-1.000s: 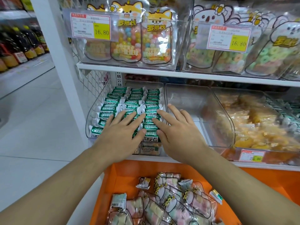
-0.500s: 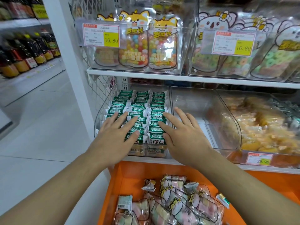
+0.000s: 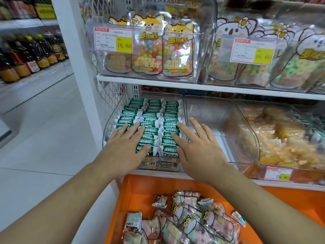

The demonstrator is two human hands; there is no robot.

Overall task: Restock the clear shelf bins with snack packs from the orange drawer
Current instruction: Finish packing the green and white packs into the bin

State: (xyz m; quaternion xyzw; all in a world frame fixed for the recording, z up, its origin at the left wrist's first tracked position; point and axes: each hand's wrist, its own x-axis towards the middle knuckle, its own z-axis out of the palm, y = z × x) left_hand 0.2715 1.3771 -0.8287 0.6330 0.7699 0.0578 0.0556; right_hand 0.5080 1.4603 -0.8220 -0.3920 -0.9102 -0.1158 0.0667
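Both the left hand [image 3: 123,148] and right hand [image 3: 198,147] lie spread flat on the green-wrapped snack packs [image 3: 153,120] beneath them, probably light, crinkly and slippery, best pinched by their crimped ends.

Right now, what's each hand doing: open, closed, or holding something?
Left hand: open, fingers straight, flat on the green snack packs.
Right hand: open, fingers spread, holding nothing.
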